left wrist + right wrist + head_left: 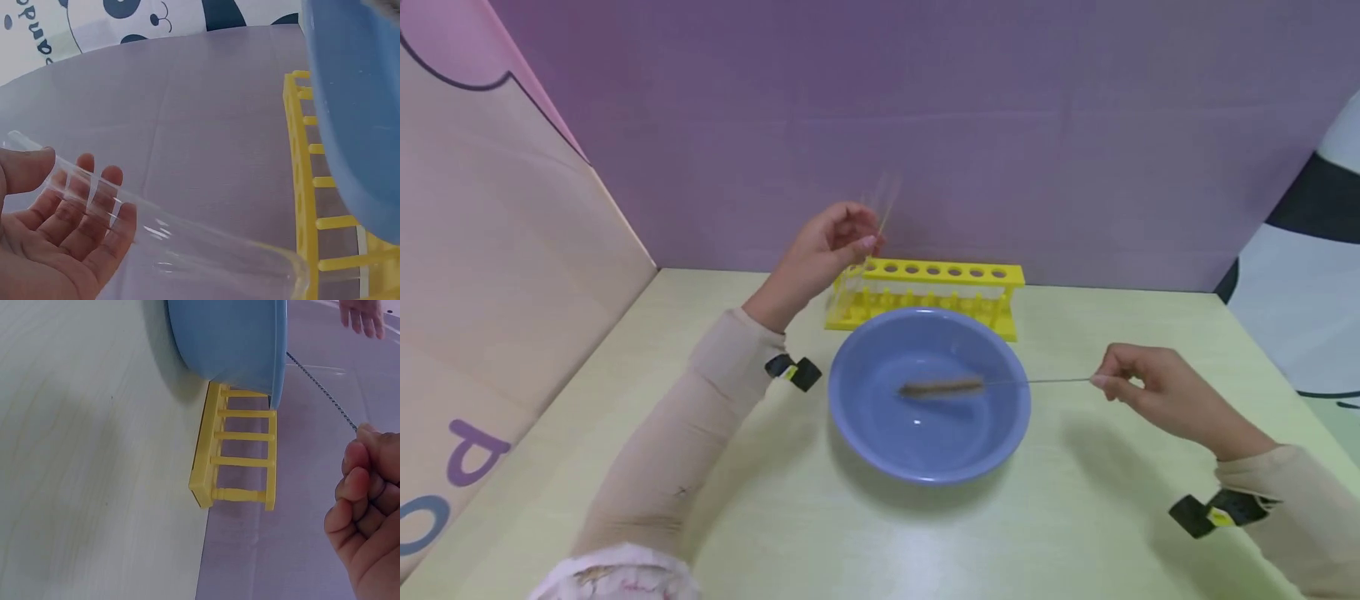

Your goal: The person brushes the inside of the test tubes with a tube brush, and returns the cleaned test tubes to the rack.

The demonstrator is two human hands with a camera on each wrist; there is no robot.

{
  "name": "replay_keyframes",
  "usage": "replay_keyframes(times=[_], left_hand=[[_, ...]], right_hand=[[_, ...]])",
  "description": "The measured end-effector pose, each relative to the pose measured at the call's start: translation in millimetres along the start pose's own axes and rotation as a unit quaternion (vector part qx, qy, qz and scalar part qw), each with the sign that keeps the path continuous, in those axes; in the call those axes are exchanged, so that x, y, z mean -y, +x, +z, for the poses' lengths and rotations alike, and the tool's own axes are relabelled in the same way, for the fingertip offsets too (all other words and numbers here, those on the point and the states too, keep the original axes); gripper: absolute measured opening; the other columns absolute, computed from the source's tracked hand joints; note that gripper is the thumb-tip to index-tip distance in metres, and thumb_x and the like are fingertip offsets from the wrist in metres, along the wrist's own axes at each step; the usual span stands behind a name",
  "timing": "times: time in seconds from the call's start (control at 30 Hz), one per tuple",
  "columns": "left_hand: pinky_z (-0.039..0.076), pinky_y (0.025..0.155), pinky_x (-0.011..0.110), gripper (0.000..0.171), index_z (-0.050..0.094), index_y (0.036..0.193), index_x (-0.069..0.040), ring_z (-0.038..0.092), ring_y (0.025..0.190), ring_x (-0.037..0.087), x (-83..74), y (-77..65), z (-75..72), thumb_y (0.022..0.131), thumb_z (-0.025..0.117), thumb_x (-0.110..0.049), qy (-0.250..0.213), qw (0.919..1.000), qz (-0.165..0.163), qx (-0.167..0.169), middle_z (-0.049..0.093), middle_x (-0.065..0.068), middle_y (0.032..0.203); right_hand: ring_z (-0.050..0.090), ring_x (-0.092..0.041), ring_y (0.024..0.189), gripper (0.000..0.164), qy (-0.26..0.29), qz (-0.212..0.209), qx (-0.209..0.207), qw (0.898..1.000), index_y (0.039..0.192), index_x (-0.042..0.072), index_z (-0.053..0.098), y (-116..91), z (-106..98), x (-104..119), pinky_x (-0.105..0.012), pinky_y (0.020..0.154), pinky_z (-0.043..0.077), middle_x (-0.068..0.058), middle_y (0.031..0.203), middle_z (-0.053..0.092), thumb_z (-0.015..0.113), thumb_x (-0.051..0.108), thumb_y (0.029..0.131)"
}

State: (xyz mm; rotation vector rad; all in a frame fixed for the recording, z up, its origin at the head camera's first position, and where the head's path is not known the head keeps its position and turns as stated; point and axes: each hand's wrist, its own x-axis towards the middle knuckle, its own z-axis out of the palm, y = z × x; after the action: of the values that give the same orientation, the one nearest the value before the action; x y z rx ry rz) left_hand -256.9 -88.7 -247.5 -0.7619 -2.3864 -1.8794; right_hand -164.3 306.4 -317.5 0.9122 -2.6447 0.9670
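Observation:
My left hand (827,250) holds a clear test tube (206,240) between thumb and fingers, above the left end of a yellow test tube rack (955,273). In the left wrist view the tube slants down toward the rack. My right hand (1172,396) pinches the twisted wire end of a test tube brush (942,388). The brush lies level, its brown bristles over the inside of a blue basin (928,478); whether they touch the basin I cannot tell. A faint clear shape shows at the rack's left end, too blurred to make out.
The basin stands on a pale wooden table (917,550), just in front of the rack. A purple backdrop (925,125) rises behind the table. A printed panel (490,275) borders the left side.

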Motion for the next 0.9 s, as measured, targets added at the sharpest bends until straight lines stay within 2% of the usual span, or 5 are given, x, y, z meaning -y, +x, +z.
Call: replay_keyframes(times=[0.13, 0.47, 0.57, 0.73, 0.9], left_hand=[[0.045, 0.093, 0.031, 0.028, 0.051, 0.119, -0.002, 0.059, 0.107, 0.020, -2.3, 18.7, 5.1, 0.094, 0.057, -0.013, -0.024, 0.9996, -0.007, -0.012, 0.062, 0.012, 0.114], [0.045, 0.092, 0.031, 0.031, 0.052, 0.115, -0.005, 0.058, 0.103, 0.015, -2.4, 60.0, 22.2, 0.090, 0.064, -0.018, -0.007, 0.9991, -0.018, -0.037, 0.062, 0.007, 0.110], [0.046, 0.089, 0.028, 0.028, 0.052, 0.112, -0.003, 0.058, 0.100, 0.016, -1.6, 70.3, 27.5, 0.089, 0.064, -0.013, -0.021, 0.9984, -0.015, -0.051, 0.062, 0.009, 0.108], [0.047, 0.088, 0.026, 0.019, 0.051, 0.105, -0.004, 0.060, 0.103, 0.018, 5.5, 87.3, 33.5, 0.089, 0.062, -0.004, -0.055, 0.9959, -0.025, -0.068, 0.063, 0.013, 0.109], [0.048, 0.088, 0.026, 0.021, 0.050, 0.108, 0.001, 0.060, 0.108, 0.020, 17.0, 95.0, 34.5, 0.089, 0.060, 0.000, -0.060, 0.9951, -0.029, -0.074, 0.061, 0.016, 0.110]], right_hand=[[0.048, -0.004, 0.060, 0.028, -0.001, -0.001, -0.012, 1.000, 0.073, 0.015, 0.055, 1.8, 4.0, 3.0, -0.020, 0.055, 0.037, 0.014, 0.067, 0.056, 0.063, -0.011, 0.083], [0.048, -0.004, 0.061, 0.025, 0.004, 0.010, -0.037, 0.999, 0.077, 0.014, 0.057, 5.7, 10.4, 9.8, -0.022, 0.053, 0.038, 0.007, 0.068, 0.058, 0.062, -0.010, 0.084], [0.048, -0.004, 0.061, 0.025, -0.001, 0.006, -0.037, 0.999, 0.077, 0.014, 0.057, 6.4, 12.0, 11.2, -0.021, 0.053, 0.038, 0.005, 0.068, 0.058, 0.063, -0.009, 0.084], [0.049, -0.002, 0.061, 0.026, -0.015, -0.005, -0.038, 0.999, 0.078, 0.016, 0.057, 7.5, 14.8, 11.8, -0.020, 0.052, 0.038, 0.012, 0.069, 0.057, 0.064, -0.009, 0.083], [0.049, -0.002, 0.061, 0.026, -0.024, -0.011, -0.028, 0.999, 0.078, 0.018, 0.057, 9.7, 18.6, 12.5, -0.020, 0.052, 0.038, 0.014, 0.069, 0.057, 0.066, -0.007, 0.083]])
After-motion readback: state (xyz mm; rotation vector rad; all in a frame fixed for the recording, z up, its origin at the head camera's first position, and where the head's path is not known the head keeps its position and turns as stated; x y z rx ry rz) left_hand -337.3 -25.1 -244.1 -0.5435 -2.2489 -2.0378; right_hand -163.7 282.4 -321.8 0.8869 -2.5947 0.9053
